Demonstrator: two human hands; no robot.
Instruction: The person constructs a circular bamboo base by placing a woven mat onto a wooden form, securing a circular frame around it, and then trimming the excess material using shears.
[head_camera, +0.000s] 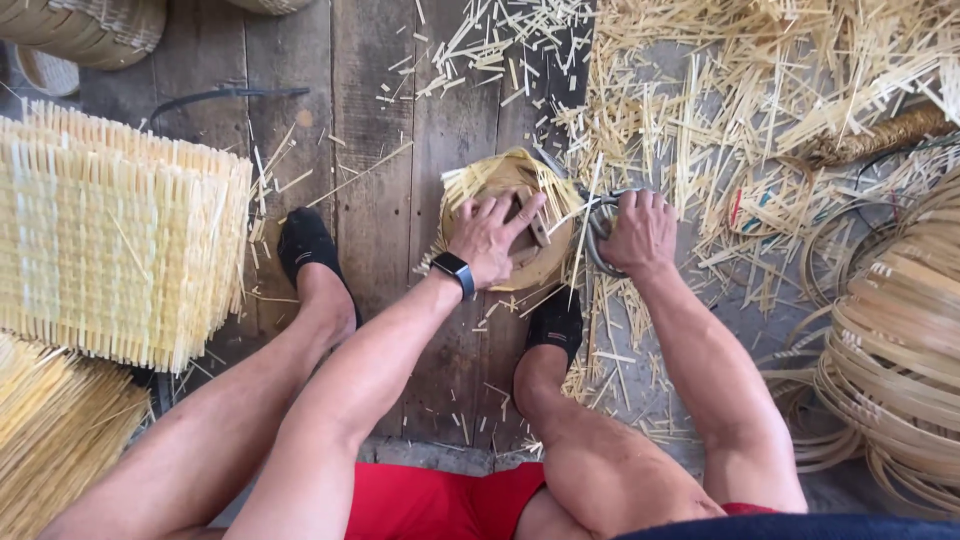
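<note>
Item: round woven mat (500, 180) under a wooden form (530, 255), on the plank floor (380, 150) between my feet.

Left hand (490, 238): spread flat, pressing the form down; watch (455, 270) on the wrist.

Right hand (638, 232): clenched on shears (595, 222), blades at the mat's right edge.

Step, as I judge it: trimming loose strip ends around the form. The next cut calls for steady pressure from my left and the blades kept close to the rim.

Around: offcuts (700, 90) littering the floor; woven panels (110, 240) stacked on my left; coiled hoops (890, 350) on my right; baskets (90, 30) beyond.
</note>
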